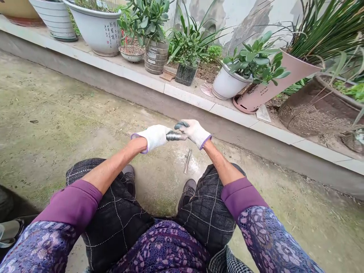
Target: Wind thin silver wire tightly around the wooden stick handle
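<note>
- White-gloved left hand [152,138] and right hand [195,132] sit close together, both clamped on a ridged steel coil [176,136], held in the air above the knees.
- Risk: knit fabric sliding on the ridges could let the coil drop onto the short metal bar [187,161] lying just ahead of the right shoe [187,193]; a sharp wire end could snag the fabric.
- Surface: stained, mossy concrete ground [57,113] spreads around the shoes.
- Room: outdoors, a concrete ledge [184,98] carries potted plants, including a white pot [224,85] and a pink tapered planter [273,81], against a patchy white wall [244,19].
</note>
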`<control>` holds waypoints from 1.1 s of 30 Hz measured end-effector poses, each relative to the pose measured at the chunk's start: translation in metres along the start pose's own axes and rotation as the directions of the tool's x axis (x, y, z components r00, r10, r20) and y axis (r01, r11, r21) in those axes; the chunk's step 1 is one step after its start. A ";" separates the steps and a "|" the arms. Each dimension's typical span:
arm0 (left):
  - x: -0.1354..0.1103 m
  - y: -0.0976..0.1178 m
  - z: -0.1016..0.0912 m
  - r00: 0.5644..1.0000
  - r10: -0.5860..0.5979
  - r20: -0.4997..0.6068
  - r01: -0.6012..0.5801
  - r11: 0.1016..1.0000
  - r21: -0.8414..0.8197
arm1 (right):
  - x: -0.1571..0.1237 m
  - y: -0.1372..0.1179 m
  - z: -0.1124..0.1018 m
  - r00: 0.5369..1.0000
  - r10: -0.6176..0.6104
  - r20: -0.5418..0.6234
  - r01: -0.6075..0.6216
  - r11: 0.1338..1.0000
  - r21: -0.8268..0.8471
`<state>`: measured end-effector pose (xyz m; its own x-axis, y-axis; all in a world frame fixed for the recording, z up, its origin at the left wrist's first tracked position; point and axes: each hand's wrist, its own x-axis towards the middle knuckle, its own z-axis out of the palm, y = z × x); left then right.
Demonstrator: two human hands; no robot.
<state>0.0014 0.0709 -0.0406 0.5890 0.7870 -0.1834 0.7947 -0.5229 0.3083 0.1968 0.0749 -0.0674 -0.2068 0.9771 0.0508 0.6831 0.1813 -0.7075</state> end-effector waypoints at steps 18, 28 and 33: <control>0.000 0.003 0.004 0.996 -0.034 0.079 0.006 0.947 0.321 | -0.008 -0.005 -0.006 0.998 0.001 0.059 0.003 0.997 -0.075; 0.007 -0.022 -0.004 0.972 -0.157 -0.175 0.154 0.988 -0.029 | -0.022 -0.032 0.026 0.985 -0.025 0.171 0.042 0.995 -0.095; 0.004 -0.018 0.010 0.991 -0.132 -0.033 0.135 0.936 0.326 | -0.026 -0.038 0.018 0.975 -0.067 0.213 0.137 0.933 -0.333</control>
<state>-0.0095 0.0802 -0.0558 0.4741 0.8593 -0.1920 0.8710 -0.4896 -0.0403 0.1639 0.0401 -0.0544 -0.3967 0.9164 -0.0536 0.8423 0.3402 -0.4181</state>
